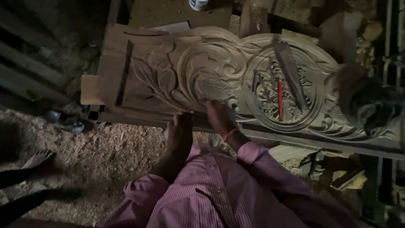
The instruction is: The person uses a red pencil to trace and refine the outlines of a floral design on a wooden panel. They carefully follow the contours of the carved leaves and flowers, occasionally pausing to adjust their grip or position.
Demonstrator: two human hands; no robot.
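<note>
A long carved wooden panel (139, 71) with leaf and scroll patterns lies across in front of me. My left hand (179, 131) is at the panel's near edge, fingers curled against the rim. Just to its right, my right hand (220, 117) rests on the carved surface beside a round scroll, an orange band on its wrist. The dim light hides whether it holds anything. Both arms wear pink striped sleeves.
A red-handled tool (280, 99) and a flat dark blade (291, 72) lie on the round carving at right. Another person's head (371, 105) leans over the panel's right end. A bare foot (38, 158) rests on sawdust at left. A white container (198, 4) stands beyond the panel.
</note>
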